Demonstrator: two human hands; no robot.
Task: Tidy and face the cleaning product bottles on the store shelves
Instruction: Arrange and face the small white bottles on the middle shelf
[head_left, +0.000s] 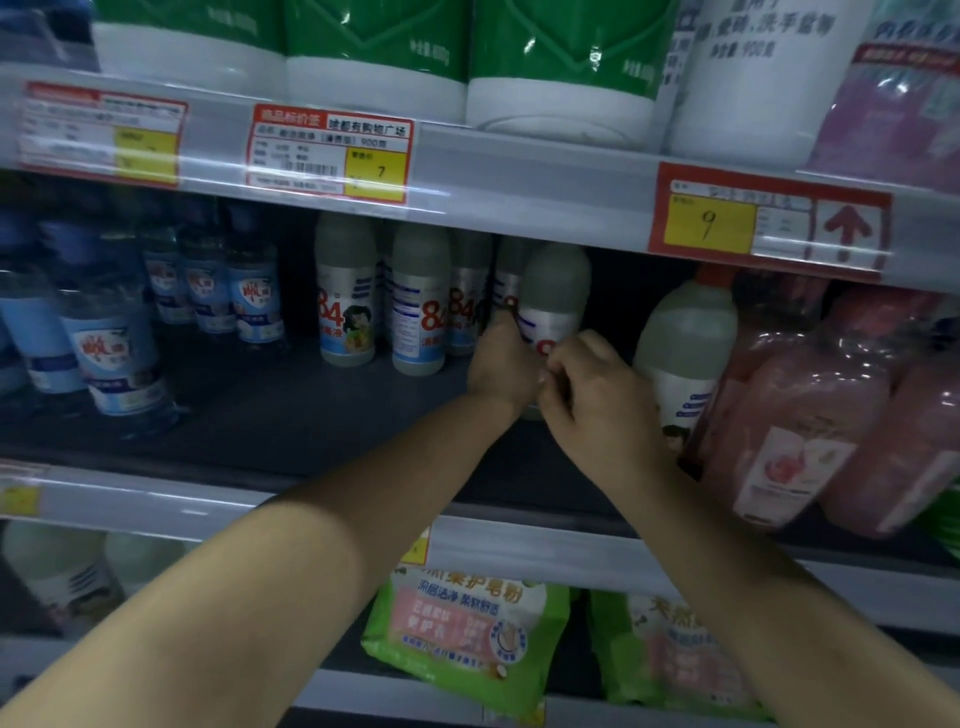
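Both hands reach into the middle shelf (260, 415) and meet on one grey-capped 84 bottle (556, 306), which stands upright near the middle of the shelf, a little forward of its row. The left hand (501, 364) wraps the bottle's left side, thumb up along the label; the right hand (592, 384) has its fingers curled against the lower right of the same bottle, the two hands touching in front of it. The bottle's label is partly turned, only a red digit and blue lines showing between the fingers. To its left stand more 84 bottles (345, 301), upright in two or three ranks, labels mostly to the front. Farther left is a cluster of blue bottles (111, 348), blurred, some leaning. Just right of the hands a larger pale bottle (685, 353) with an orange top tilts leftward, and beyond it lie pink refill packs (810, 415) in shiny wrap. The shelf above carries green-and-white jugs (374, 67), with price tags (330, 153) on its front rail. Below, green bags (467, 639) of powder lie on the lower shelf.
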